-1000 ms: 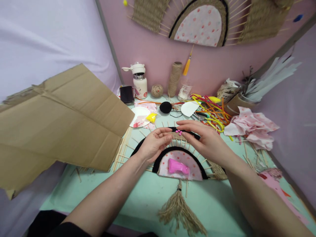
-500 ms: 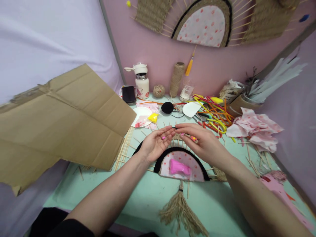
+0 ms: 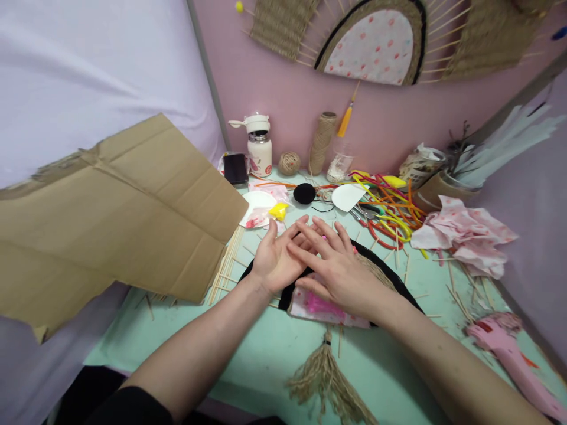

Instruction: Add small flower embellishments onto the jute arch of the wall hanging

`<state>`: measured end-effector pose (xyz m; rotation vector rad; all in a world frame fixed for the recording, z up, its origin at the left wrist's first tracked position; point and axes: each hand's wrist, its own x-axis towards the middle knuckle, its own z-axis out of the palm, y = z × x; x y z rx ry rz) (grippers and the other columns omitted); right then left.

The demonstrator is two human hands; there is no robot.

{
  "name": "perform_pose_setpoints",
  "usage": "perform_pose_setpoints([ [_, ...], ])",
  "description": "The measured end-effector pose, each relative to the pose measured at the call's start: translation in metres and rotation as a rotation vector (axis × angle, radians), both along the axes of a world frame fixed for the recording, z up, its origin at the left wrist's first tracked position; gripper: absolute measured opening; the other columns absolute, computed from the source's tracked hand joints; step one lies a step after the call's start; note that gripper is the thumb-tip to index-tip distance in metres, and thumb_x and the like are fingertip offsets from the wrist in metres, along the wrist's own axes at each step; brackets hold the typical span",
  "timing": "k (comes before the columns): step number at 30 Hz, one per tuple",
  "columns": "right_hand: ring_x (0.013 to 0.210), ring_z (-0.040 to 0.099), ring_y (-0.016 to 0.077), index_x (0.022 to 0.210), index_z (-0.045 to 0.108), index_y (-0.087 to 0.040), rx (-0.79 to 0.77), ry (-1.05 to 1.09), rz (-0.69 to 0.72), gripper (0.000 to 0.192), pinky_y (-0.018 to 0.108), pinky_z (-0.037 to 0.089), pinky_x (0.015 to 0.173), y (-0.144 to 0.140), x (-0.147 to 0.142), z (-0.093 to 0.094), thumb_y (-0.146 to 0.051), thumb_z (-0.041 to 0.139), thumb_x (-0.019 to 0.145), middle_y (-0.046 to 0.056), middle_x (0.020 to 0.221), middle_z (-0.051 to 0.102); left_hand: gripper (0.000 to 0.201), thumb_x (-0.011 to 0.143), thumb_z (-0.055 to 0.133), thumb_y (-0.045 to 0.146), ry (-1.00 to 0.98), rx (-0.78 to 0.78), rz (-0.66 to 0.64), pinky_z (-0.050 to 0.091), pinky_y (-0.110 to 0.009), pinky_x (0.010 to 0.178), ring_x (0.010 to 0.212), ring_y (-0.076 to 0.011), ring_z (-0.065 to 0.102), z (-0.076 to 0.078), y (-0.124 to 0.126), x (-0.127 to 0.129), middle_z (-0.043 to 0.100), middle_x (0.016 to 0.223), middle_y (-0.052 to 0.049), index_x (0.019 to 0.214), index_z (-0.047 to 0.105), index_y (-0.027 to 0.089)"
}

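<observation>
Fan-shaped wall hanging (image 3: pixel 385 277) lies flat on the bench (image 3: pixel 266 348); left hand (image 3: pixel 277 257) lies palm-up, fingers spread, while right hand (image 3: pixel 339 268), also spread, presses over it, likely rolling small pink clay bits.

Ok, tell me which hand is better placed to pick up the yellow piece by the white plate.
Left, probably. The left hand lies palm up, its fingertips just short of the yellow piece by the white plate. The right hand lies across the left one, farther off.

Cardboard sheet (image 3: pixel 119 206) at left; thermos (image 3: pixel 259 147), twine spool (image 3: pixel 322 140), perhaps a glue gun (image 3: pixel 509 348).
</observation>
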<state>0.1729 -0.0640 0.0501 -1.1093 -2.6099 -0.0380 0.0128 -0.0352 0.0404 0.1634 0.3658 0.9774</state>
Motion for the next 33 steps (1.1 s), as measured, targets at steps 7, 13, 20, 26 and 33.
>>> perform_pose_setpoints([
  [7,0.147,0.022,0.038,0.137,0.057,-0.022,-0.003,0.062,-0.042,0.049,0.068,0.019,0.115,0.0015,0.0012,0.0069,-0.043,0.055,0.093,0.013,0.16,0.031,0.07,0.089,0.036,0.071,-0.029,0.082,-0.066,0.049,-0.036,0.096,0.128,-0.0279,0.054,-0.0012,-0.0017,-0.0033,0.062,0.13,-0.016,0.124,0.059,0.014],
  [13,0.146,0.026,0.036,0.129,0.064,-0.025,0.003,0.083,-0.015,0.04,0.066,0.02,0.116,0.0008,-0.0004,0.0074,-0.041,0.054,0.094,0.009,0.158,0.038,0.07,0.089,0.035,0.071,0.001,0.087,-0.011,0.048,-0.036,0.096,0.128,-0.0279,0.054,-0.0016,-0.002,-0.0033,0.062,0.129,-0.017,0.122,0.058,0.013],
  [20,0.145,0.027,0.0356,0.131,0.063,-0.024,-0.019,0.071,0.011,0.041,0.066,0.022,0.115,0.0017,0.0013,0.0091,-0.041,0.053,0.095,0.008,0.157,0.038,0.074,0.088,0.036,0.073,0.013,0.073,-0.051,0.049,-0.039,0.096,0.128,-0.0298,0.054,-0.001,-0.0017,-0.0037,0.062,0.127,-0.019,0.124,0.056,0.012],
  [26,0.145,0.026,0.037,0.135,0.06,-0.023,-0.002,0.082,-0.037,0.044,0.068,0.021,0.115,0.0031,0.002,0.006,-0.04,0.051,0.096,0.011,0.158,0.037,0.072,0.087,0.038,0.073,-0.003,0.079,-0.076,0.048,-0.039,0.096,0.13,-0.0304,0.052,-0.0026,-0.001,-0.0033,0.062,0.128,-0.019,0.122,0.058,0.013],
  [33,0.147,0.023,0.0357,0.131,0.062,-0.024,0.005,0.078,-0.023,0.041,0.066,0.021,0.116,0.0031,0.0024,0.0064,-0.041,0.052,0.096,0.009,0.158,0.037,0.069,0.089,0.039,0.07,-0.013,0.079,-0.014,0.049,-0.039,0.096,0.13,-0.0295,0.053,-0.0011,-0.0008,-0.004,0.063,0.127,-0.018,0.124,0.057,0.014],
])
